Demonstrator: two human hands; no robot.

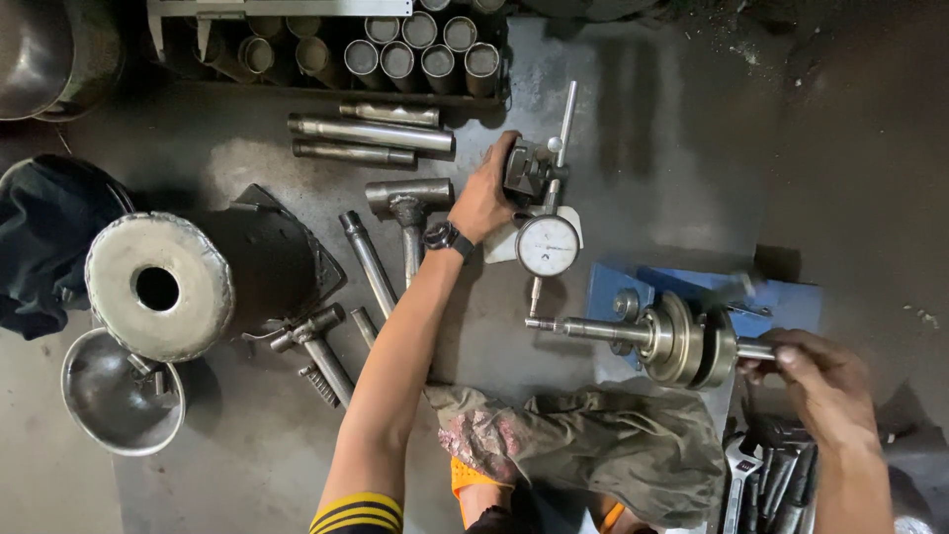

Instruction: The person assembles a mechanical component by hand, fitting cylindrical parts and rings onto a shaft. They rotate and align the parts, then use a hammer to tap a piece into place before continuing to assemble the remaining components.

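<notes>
My left hand [482, 198] reaches forward and grips the dark base block [524, 170] of a dial gauge stand. The round white-faced dial gauge [548, 245] hangs from the stand's thin rod [563, 124], its plunger pointing down toward a metal crankshaft [672, 339]. The crankshaft lies horizontally on a blue stand [613, 287]. My right hand [816, 376] holds the right shaft end of the crankshaft with its fingers closed around it. A wristwatch sits on my left wrist.
Hammers [407, 203] and steel pipes [371, 131] lie on the dark floor at centre left. A rack of tubes [420, 49] stands at the top. A metal cylinder [158, 285] and bowl [117, 396] are at left. A dirty rag [593, 440] and wrenches [761, 485] lie near me.
</notes>
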